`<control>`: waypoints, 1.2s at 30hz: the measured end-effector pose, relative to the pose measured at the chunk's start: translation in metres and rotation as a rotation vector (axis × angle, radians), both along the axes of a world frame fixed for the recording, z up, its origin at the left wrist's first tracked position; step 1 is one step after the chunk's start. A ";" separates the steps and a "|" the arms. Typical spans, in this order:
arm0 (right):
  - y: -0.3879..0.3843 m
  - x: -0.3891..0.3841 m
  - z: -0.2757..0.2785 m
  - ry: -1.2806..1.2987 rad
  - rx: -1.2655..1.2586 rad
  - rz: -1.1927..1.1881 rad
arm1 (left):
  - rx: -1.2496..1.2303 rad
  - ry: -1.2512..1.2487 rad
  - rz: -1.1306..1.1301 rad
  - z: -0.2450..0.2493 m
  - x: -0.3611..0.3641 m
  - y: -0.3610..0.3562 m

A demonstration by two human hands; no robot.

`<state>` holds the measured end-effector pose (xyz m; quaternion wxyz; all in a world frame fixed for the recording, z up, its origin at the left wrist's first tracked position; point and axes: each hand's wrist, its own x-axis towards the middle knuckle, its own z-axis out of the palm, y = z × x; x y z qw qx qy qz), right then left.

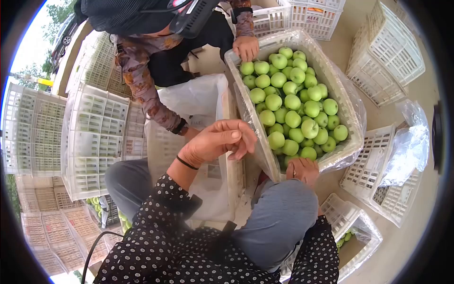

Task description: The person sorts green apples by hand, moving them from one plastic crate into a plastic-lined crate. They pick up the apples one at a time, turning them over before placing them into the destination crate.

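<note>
Green apples (292, 102) fill a white plastic crate (345, 101) lined with clear film. My right hand (304, 171) grips this crate's near rim, its fingers bent over the edge beside the closest apples. In front of my chest, my left hand (222, 141) is raised over a second crate (232, 177) with a pale liner (203, 97). Its fingers are loosely curled and apart, with nothing visible in them. That second crate stands left of the apple crate and is partly hidden by my arm and knee.
Across from me sits another person, one hand (246, 48) on the apple crate's far corner and the other reaching into the lined crate. Stacked crates (97, 139) rise at left; more crates (385, 54) stand at right. Clear plastic film (409, 146) drapes over one crate.
</note>
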<state>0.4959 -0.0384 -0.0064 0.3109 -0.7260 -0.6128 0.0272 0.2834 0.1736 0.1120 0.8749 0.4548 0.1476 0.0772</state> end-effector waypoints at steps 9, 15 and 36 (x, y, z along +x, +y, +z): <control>0.000 0.002 -0.021 -0.113 -0.036 0.001 | 0.412 1.103 0.132 -0.147 -0.156 -0.013; -0.005 0.018 -0.035 -0.182 -0.086 0.073 | 0.765 1.034 0.400 -0.263 -0.135 -0.046; 0.001 0.007 -0.011 -0.128 -0.176 0.015 | -0.021 0.761 0.922 -0.234 -0.104 -0.012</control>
